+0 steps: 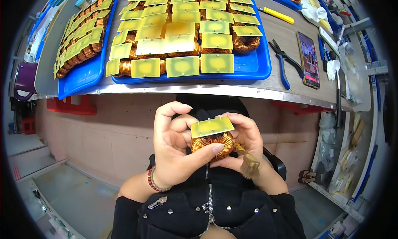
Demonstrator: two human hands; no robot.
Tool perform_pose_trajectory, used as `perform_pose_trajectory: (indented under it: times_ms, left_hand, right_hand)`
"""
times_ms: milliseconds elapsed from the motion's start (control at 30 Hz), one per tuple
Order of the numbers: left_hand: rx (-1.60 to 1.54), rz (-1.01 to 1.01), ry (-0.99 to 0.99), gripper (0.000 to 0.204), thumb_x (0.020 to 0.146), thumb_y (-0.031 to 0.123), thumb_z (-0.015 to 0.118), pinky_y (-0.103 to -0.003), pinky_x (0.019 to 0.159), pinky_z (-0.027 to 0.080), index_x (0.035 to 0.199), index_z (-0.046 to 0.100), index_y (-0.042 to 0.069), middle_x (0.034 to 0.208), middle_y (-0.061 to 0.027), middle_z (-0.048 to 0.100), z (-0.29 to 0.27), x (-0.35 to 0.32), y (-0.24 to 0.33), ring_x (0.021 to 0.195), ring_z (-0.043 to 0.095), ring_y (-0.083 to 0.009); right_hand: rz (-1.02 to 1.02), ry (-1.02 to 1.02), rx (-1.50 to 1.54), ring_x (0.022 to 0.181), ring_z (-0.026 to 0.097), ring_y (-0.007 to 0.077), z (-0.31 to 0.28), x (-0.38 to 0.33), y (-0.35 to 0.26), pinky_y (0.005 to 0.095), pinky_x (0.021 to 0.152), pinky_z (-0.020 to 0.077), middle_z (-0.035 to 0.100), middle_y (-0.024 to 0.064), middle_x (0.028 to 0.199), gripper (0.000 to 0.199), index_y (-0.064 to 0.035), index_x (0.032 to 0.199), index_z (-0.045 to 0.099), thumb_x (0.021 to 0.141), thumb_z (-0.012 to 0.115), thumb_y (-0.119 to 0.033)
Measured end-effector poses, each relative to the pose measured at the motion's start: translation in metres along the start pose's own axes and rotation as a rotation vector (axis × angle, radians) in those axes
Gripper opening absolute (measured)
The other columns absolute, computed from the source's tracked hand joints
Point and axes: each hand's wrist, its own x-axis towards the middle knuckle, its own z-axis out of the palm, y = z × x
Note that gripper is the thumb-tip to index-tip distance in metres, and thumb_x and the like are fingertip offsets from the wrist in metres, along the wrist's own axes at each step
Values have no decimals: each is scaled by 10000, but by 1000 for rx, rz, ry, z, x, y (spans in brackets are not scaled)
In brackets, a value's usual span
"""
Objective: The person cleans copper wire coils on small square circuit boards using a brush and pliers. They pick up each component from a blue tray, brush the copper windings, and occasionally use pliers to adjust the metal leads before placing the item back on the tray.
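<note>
- Centrally, a copper-wound toroid coil (212, 144) with a yellow-green board (212, 126) on top sits between both hands, held in front of the person's chest, below the workbench edge.
- The left hand (176, 149) grasps the coil from the left, thumb lying across the front of the copper winding, fingers curled above the board's left end; a beaded bracelet (154, 180) circles the wrist.
- The right hand (244, 141) cups the coil from the right and behind, fingers closed against it; a small brush-like tool (248, 162) with a tan tip lies under this hand, its grip unclear.
- Below the hands is a black jacket (207, 214) with zip and studs.
- Farther up, the workbench (286, 44) carries a blue tray (253, 67) full of similar coils with boards, and a second blue tray (83, 75) to its left.
- Right of the trays lie blue-handled pliers (282, 58), a phone (309, 59) and a yellow-handled knife (277, 15).
</note>
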Motion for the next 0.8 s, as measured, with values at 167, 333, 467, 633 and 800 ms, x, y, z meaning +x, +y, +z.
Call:
perform_pose_trajectory:
  times_ms: [167, 333, 467, 633, 800]
  left_hand:
    - [39, 21, -11, 581, 696, -88, 677, -248, 725, 530, 1090, 270, 39, 937, -106, 512, 2, -3, -1, 885, 611, -184]
    - [-45, -6, -1, 536, 709, -78, 673, -255, 771, 512, 1066, 290, 39, 991, -115, 497, 4, -5, -6, 943, 584, -181]
    - [-163, 20, -113, 552, 726, -53, 671, -285, 848, 457, 1106, 283, 43, 1068, -129, 465, 3, -6, -11, 1031, 524, -193]
    - [-95, 22, -120, 718, 707, -35, 691, -313, 933, 369, 1237, 217, 62, 1164, -116, 373, 7, -8, -15, 1080, 428, -168]
    - [-354, -233, -90, 773, 782, 48, 627, -307, 944, 362, 1363, 117, 43, 1169, -133, 431, 10, -8, -7, 1096, 449, -174]
  right_hand:
    - [-157, 67, 44, 713, 451, 75, 1, 1, 11, 198, 612, 381, 440, 150, 1240, 772, -22, 1237, 378, 582, 781, 43]
    - [-231, 117, -4, 632, 442, 45, 3, 1, 13, 170, 561, 376, 469, 158, 1215, 736, -11, 1228, 404, 592, 772, 46]
    - [-339, 168, -134, 636, 452, 56, 4, 4, 10, 177, 552, 386, 489, 164, 1187, 671, -22, 1211, 424, 629, 756, 22]
    - [-497, 222, -435, 718, 564, 143, 7, 8, 3, 233, 585, 479, 536, 162, 1114, 469, -44, 1104, 495, 707, 736, -111]
    - [-546, 221, -627, 875, 614, 277, 8, 11, -7, 319, 707, 535, 553, 134, 1043, 446, -69, 1055, 534, 701, 746, -240]
